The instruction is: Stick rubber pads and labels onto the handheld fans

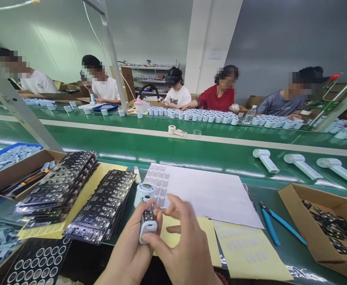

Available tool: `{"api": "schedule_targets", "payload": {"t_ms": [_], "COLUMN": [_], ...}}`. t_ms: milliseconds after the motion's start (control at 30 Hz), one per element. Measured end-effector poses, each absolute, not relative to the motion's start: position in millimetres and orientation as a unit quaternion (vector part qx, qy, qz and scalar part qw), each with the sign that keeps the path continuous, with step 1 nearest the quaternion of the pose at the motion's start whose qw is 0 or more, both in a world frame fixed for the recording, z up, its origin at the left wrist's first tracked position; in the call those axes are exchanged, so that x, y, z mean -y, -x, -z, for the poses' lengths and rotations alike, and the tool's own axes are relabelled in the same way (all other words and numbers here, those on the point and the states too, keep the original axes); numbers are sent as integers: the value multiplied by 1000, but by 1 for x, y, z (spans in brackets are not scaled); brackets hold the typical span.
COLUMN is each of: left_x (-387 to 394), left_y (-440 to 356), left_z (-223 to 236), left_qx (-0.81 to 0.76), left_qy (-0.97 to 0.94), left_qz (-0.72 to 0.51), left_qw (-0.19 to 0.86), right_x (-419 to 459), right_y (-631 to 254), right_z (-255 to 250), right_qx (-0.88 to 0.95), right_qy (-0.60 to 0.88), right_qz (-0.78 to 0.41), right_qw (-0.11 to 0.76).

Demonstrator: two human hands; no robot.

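My left hand (134, 233) is wrapped round the handle of a light blue handheld fan housing (148, 228), whose round head points away from me. A dark circuit board (148, 215) shows in the open side of the handle, and a small port slot is in its near end. My right hand (185, 237) is close on the right, its thumb touching the near end of the handle and its other fingers bent and apart beside the board. Beyond the fan head lies a white sheet (203, 190) with grey stickers (161, 180) on its left part.
Stacked circuit board panels (102, 206) lie at left, near a cardboard box (37, 170) of tools. On the right are blue-handled cutters (280, 227) and a carton (298, 241) of small boards. Several fan housings (265, 160) lie on the green belt (221, 146); co-workers sit opposite.
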State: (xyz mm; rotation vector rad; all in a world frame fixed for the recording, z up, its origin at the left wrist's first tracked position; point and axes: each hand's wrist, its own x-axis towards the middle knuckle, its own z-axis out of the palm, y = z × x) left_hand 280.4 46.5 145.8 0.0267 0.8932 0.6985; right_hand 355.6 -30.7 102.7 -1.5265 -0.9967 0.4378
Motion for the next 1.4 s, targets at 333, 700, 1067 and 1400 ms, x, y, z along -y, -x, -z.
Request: {"api": "schedule_targets", "payload": {"t_ms": [333,700,1067,1400], "left_x": [-54,-53,-54,-60], "left_y": [-233,-221,-225,-227], "left_z": [-116,-77,-78,-88], "left_qx": [-449,-452,-466,-448], "left_qy": [-359,-419,-416,-432], "left_qz": [-348,-294,-301,-259], "left_qw": [740,731,721,739], "right_x": [59,52,31,39], "right_y": [-394,-383,-341,-366], "right_z": [-52,-54,-43,-79], "right_qx": [478,454,534,418], "right_qy": [746,739,756,625], "right_qz": [-155,-235,-179,-397], "right_qw": [437,438,334,526]}}
